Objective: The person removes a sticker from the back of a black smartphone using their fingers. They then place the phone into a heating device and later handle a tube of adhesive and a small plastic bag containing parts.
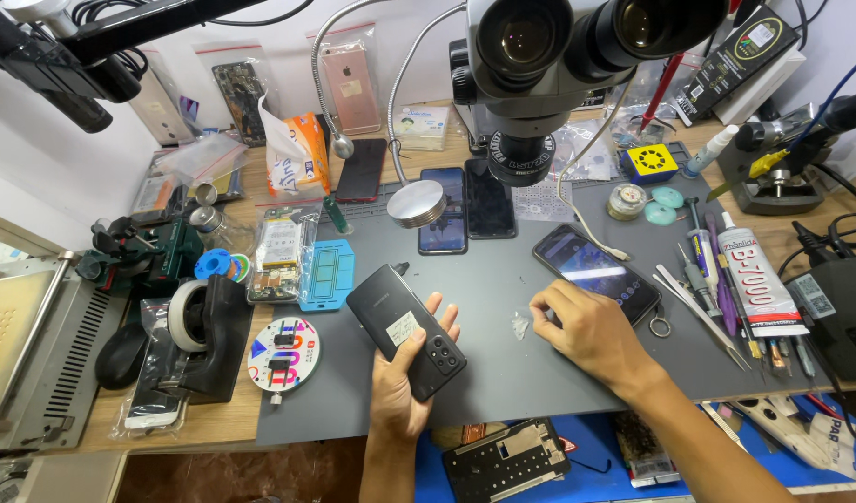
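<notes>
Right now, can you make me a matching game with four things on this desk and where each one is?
Things:
1. black phone
2. lit-screen phone
3. glue tube
4. tape dispenser

Places:
A. far left, beside the grey mat
B. back up, in the left hand
C. right edge of the mat, among tools
D. just above the right hand

Pairs: 1-B, 2-D, 3-C, 4-A

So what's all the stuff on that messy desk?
Black smartphone, back up: one, in left hand.
Dark smartphones, screens up: three, grey mat, one by right hand.
Grey work mat: one, desk centre.
Black microscope: one, top centre.
White glue tube: one, mat's right edge.
Metal tweezers: a few, beside the tube.
Black tape dispenser: one, left.
Orange tissue pack: one, back left.
Left hand: holds black phone.
Right hand: fingertips on mat.
</notes>
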